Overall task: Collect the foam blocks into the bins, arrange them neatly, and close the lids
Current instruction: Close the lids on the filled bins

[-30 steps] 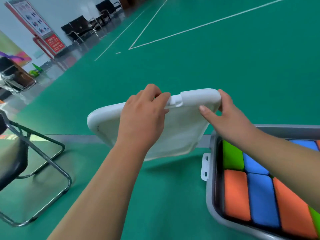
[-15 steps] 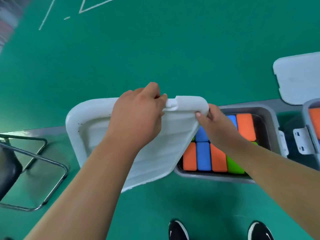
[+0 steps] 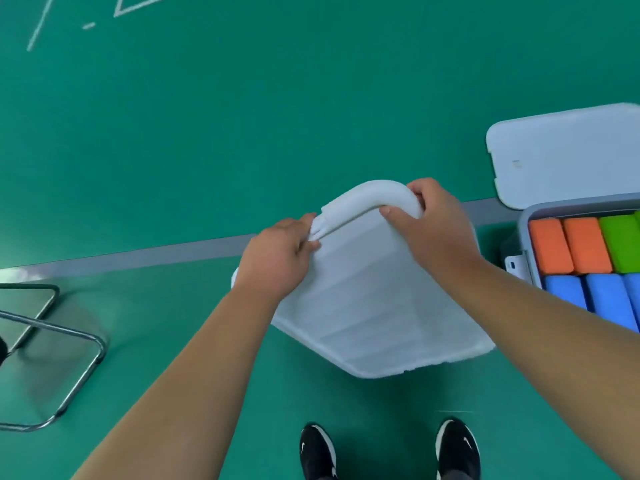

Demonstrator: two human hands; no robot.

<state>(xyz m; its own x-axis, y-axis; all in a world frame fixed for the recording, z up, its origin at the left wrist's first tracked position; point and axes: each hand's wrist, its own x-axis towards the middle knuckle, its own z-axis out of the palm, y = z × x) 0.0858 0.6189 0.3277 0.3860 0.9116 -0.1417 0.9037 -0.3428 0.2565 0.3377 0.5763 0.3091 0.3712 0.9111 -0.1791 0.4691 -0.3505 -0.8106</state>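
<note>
Both my hands hold a white bin lid [image 3: 377, 306] by its far edge, tilted over the bin that it hides. My left hand [image 3: 277, 258] grips the edge near a latch notch. My right hand [image 3: 433, 230] pinches the rounded corner. To the right stands a second grey bin [image 3: 524, 220], open, packed with orange foam blocks [image 3: 568, 245], a green one [image 3: 621, 242] and blue ones [image 3: 588, 296]. Its white lid [image 3: 561, 154] lies on the floor behind it.
The green court floor [image 3: 311, 98] has a grey line [image 3: 156, 258] and white markings. A metal chair frame [image 3: 52, 344] stands at the left. My two black shoes [image 3: 318, 448] are at the bottom edge.
The lid has swung right and down over the first bin, hiding its blocks. My view has shifted, bringing the second bin and its lid closer on the right.
</note>
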